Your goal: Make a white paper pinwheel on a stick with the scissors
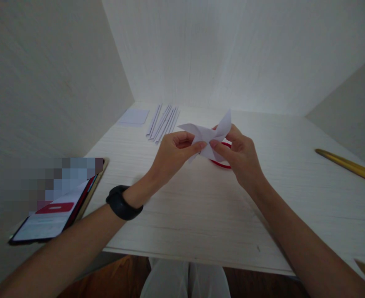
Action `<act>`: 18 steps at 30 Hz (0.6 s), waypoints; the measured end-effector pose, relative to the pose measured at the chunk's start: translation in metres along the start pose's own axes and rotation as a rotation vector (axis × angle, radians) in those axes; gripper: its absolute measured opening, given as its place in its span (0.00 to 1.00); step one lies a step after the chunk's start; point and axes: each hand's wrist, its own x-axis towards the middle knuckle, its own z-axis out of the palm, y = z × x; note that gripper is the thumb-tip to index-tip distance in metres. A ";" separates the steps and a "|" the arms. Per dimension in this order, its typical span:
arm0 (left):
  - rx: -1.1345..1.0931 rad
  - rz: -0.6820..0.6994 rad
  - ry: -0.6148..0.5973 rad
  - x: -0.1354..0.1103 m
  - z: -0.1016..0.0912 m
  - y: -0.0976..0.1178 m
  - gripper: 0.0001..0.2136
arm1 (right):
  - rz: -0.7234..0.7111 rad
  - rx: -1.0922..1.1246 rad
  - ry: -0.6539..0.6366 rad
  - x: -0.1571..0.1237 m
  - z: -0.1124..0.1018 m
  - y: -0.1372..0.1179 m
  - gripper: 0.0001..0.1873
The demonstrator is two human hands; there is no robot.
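A white paper pinwheel [204, 133] is held up above the table, its curved points fanning out to the upper left and upper right. My left hand [179, 147] pinches it from the left, the thumb pressed near its centre. From the right, my right hand [236, 149] grips it the same way, with both thumbs close together at the middle. The fingers behind the paper are partly hidden. Below and behind the pinwheel, a red ring-shaped thing [221, 164] lies on the table, mostly covered by the paper and my right hand.
Several rolled white paper sticks [163, 124] lie at the back left beside a stack of white paper [134, 116]. A phone [42, 227] rests at the left. A long gold-coloured object [346, 165] lies at the right. The white table [194, 223] meets walls at the back and sides.
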 end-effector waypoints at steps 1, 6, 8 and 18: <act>0.003 -0.002 0.004 0.000 0.000 0.000 0.12 | -0.004 -0.006 0.004 0.000 0.000 0.000 0.05; 0.032 -0.014 0.027 0.000 0.000 0.000 0.12 | -0.011 -0.025 0.021 0.000 0.001 0.001 0.02; 0.030 -0.008 0.028 -0.001 0.001 0.000 0.12 | -0.013 -0.026 0.026 0.000 0.002 0.000 0.02; 0.012 0.003 0.042 -0.003 0.003 -0.002 0.09 | -0.030 -0.037 0.061 -0.001 0.006 -0.002 0.02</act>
